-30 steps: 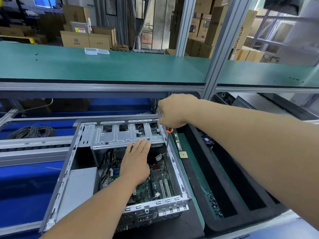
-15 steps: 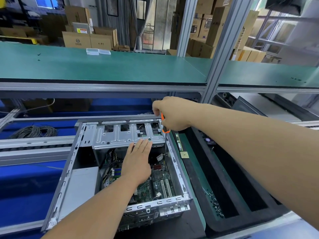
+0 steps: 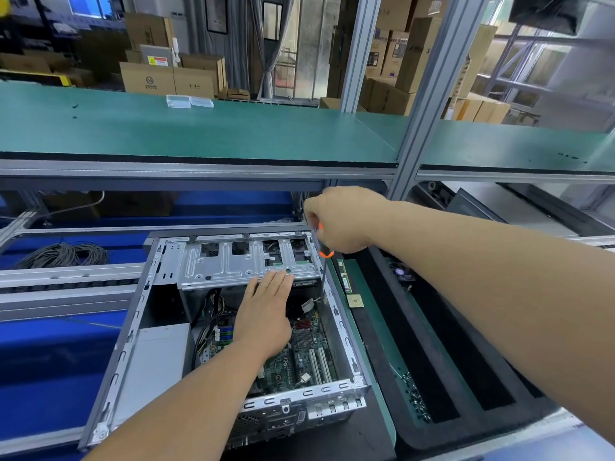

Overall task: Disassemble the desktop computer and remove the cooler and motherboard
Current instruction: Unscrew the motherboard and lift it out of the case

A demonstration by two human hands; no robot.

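The desktop computer case (image 3: pixel 213 314) lies on its side on the table, open side up, with the green motherboard (image 3: pixel 299 354) flat on its floor and a silver drive cage (image 3: pixel 246 261) spanning the far end above it. The left hand (image 3: pixel 266 314) reaches into the case with straight, relaxed fingers, its fingertips resting against the near lip of the drive cage and its palm hovering over the board; it holds nothing. The right hand (image 3: pixel 342 221) is curled round an orange-handled screwdriver (image 3: pixel 322 257), whose thin shaft drops down along the inner right wall of the case towards the board's far right corner; the tip is too small to place exactly. The cooler cannot be made out, as the left hand and the cage cover that part of the board. By the look of it, the motherboard is a light, stiff but brittle panel, studded with slots, a small finned heatsink and fine components, so it would best be taken by its bare edges or the corners, never by the slots or chips, and lifted level once every screw and cable is free. A bundle of black cables (image 3: pixel 206 327) runs to its left edge and would snag a lift. The case is sheet steel, rigid, fairly heavy and sharp along its punched rims, so a flat steadying hand suits it. Beside the case on the right, a black tray (image 3: pixel 442 367) holds loose screws (image 3: pixel 414 399), a memory stick (image 3: pixel 344 276) and a processor chip (image 3: pixel 355 300).
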